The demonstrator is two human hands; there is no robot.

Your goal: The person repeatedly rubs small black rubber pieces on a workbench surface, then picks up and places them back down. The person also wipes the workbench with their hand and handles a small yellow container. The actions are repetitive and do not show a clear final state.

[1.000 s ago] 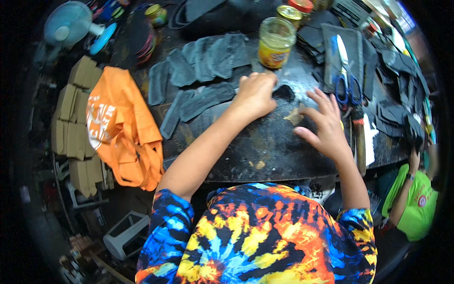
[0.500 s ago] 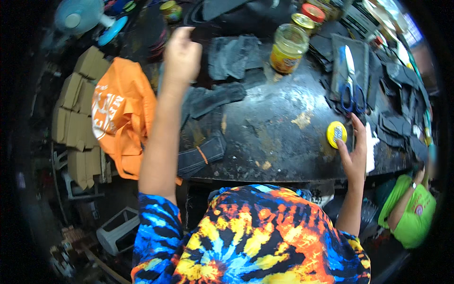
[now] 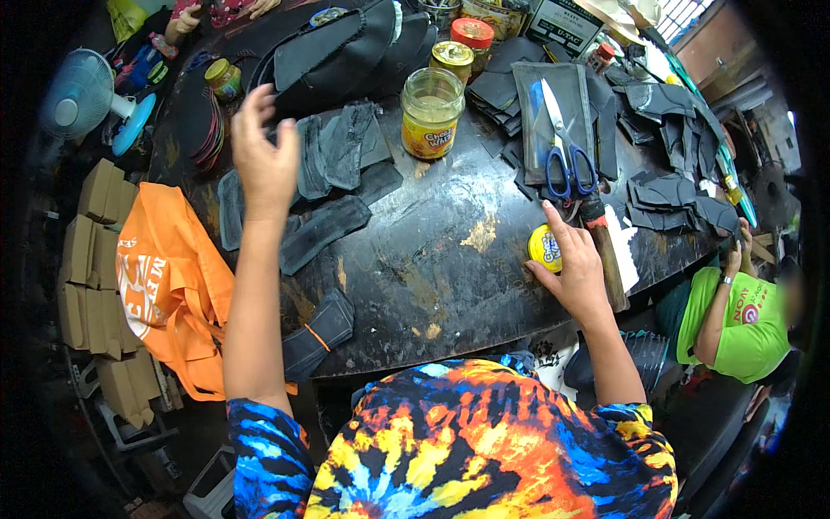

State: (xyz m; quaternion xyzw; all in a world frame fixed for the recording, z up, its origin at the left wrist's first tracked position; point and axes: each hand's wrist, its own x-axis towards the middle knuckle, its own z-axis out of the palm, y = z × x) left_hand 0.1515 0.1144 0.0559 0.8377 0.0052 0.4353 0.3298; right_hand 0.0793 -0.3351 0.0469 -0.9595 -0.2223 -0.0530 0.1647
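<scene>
Fingers of the right hand (image 3: 577, 270) were laid flat against a small yellow tin (image 3: 545, 247) at centre right, judged light, rigid, best gripped by its rim, while the left hand (image 3: 264, 156) was raised, fingers loosely spread, at upper left.

Yellow tin (image 3: 545, 248): partly covered by the right hand (image 3: 577, 275), whose fingers lie on it; lid detail not legible. Left hand (image 3: 264, 164): raised above the dark pieces (image 3: 337, 151), palm side turned away, so whether it holds anything cannot be told. Brush (image 3: 605, 259): handle end passes behind the right hand; person in green (image 3: 735, 316) at right rim is blurred and cut off by the dark fisheye border, as is the fan (image 3: 82, 95) at left.
</scene>
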